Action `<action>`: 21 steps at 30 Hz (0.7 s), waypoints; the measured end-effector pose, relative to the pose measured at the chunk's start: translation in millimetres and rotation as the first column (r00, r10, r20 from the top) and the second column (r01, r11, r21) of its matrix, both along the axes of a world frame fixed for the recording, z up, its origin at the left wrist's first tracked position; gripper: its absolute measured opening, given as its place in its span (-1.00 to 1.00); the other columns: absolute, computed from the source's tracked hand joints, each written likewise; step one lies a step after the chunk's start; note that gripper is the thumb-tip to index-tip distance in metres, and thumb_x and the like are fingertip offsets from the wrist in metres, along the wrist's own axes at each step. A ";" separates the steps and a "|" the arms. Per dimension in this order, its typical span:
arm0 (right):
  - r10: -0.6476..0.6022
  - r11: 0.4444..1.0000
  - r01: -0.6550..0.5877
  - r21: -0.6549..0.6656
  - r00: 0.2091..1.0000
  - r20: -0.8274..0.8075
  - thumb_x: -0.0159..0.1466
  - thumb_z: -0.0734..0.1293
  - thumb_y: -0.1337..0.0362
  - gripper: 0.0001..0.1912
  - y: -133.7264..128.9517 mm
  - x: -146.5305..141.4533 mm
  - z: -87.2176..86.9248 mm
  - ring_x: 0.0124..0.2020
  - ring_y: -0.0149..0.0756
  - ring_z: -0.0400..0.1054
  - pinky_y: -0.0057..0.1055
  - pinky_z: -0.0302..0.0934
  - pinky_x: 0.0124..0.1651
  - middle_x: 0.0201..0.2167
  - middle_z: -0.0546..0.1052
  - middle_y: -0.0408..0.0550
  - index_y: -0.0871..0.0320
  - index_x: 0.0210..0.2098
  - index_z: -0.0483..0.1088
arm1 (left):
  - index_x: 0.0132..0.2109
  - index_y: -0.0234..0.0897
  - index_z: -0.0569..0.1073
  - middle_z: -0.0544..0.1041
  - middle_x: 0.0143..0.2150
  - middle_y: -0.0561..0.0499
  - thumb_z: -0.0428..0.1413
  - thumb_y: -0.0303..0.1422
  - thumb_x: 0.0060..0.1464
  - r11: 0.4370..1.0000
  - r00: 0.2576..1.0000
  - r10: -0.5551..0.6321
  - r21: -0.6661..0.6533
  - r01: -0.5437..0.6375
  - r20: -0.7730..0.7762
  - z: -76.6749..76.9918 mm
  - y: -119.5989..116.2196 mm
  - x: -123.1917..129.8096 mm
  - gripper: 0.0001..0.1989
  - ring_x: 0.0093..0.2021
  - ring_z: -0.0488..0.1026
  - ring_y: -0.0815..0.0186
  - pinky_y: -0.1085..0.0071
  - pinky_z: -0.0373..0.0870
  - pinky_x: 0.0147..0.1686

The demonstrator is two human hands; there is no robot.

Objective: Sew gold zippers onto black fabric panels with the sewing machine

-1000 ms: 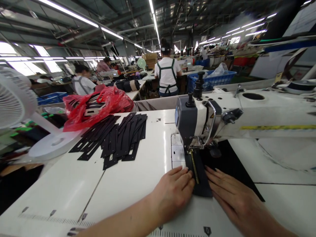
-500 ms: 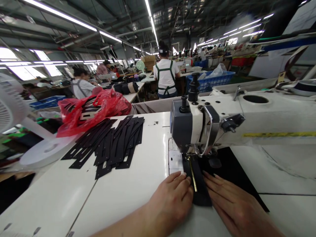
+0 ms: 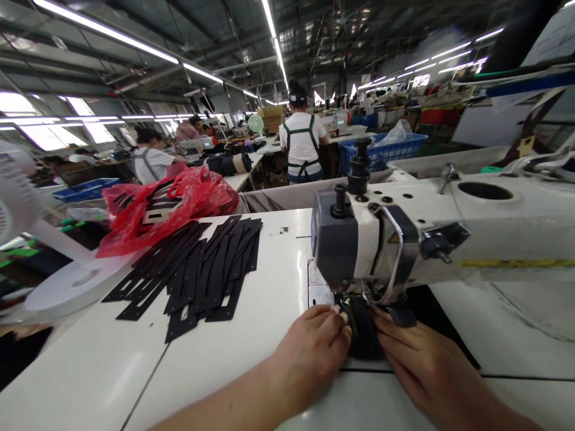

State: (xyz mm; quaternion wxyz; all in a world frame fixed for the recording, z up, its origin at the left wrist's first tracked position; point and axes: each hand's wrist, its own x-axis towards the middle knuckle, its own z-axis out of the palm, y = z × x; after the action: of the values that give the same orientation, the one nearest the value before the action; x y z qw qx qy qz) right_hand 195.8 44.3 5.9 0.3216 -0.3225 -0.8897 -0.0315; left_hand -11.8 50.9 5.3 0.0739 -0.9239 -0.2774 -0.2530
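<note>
Under the head of the white and grey sewing machine (image 3: 336,239) lies a black strip (image 3: 365,341) with a gold zipper (image 3: 351,317) along it. My left hand (image 3: 314,344) rests at the strip's left edge, fingers bent and pressed together on it. On the other side, my right hand (image 3: 417,356) lies flat with fingers stretched toward the machine foot, touching the strip's right edge. A larger black sheet (image 3: 442,323) extends to the right, partly behind the right hand. The needle area is hidden by the machine head.
Left on the white table (image 3: 233,371) is a pile of black slotted pieces (image 3: 206,269). Behind it sits a red plastic bag (image 3: 211,191) beside a white fan (image 3: 63,293). A person (image 3: 302,140) stands beyond the table, near a blue basket (image 3: 386,149).
The strip and zipper have shifted further under the machine head, so less zipper shows. Both hands stay beside it, the right fingers nearer the foot. The view has moved slightly.
</note>
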 end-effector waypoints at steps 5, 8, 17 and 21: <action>-0.013 0.998 0.013 -0.053 1.000 0.010 0.22 0.12 0.47 -0.65 7.6 1.9 -3.7 -0.10 -0.28 0.40 -0.35 0.32 -0.03 -0.14 0.51 0.01 0.11 -0.13 0.43 | -0.19 -0.46 0.41 0.44 -0.37 -0.10 -0.18 -0.49 0.26 0.999 1.000 -0.004 -0.033 0.004 -0.025 -1.8 8.3 -1.2 -0.72 -0.29 0.43 0.29 0.28 0.41 -0.06; -0.025 0.997 0.026 -0.074 1.000 0.011 0.23 0.15 0.44 -0.70 8.4 4.5 -10.3 -0.05 -0.23 0.36 -0.30 0.32 -0.04 -0.10 0.48 0.04 0.11 -0.13 0.41 | -0.16 -0.44 0.40 0.44 -0.36 -0.09 -0.16 -0.49 0.25 0.999 1.000 0.002 -0.046 -0.002 -0.009 -5.6 10.6 -1.9 -0.75 -0.27 0.43 0.30 0.29 0.39 -0.02; -0.035 0.999 0.036 -0.001 0.996 0.080 0.22 0.24 0.35 -0.74 1.8 -0.5 -9.6 -0.10 -0.10 0.31 -0.16 0.31 -0.13 -0.14 0.39 0.11 0.12 -0.10 0.40 | -0.05 -0.37 0.35 0.48 -0.12 -0.13 -0.12 -0.51 0.19 0.972 0.989 -0.015 -0.230 0.049 0.147 -12.6 8.3 -10.4 -0.76 -0.03 0.40 0.25 0.26 0.33 0.06; -0.040 0.999 0.037 0.036 0.995 0.091 0.23 0.22 0.38 -0.75 -1.9 -4.0 -8.4 -0.12 -0.13 0.30 -0.19 0.29 -0.12 -0.14 0.37 0.10 0.13 -0.12 0.41 | -0.07 -0.38 0.37 0.48 -0.13 -0.13 -0.10 -0.48 0.21 0.977 0.991 -0.012 -0.208 0.040 0.133 -13.6 6.4 -10.1 -0.79 -0.04 0.41 0.26 0.29 0.31 0.07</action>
State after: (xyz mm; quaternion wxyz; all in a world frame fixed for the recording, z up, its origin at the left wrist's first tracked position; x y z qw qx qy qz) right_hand 191.8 42.3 -2.6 0.2853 -0.3322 -0.8965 -0.0678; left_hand -21.9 57.3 -8.4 -0.0458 -0.9115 -0.2948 -0.2832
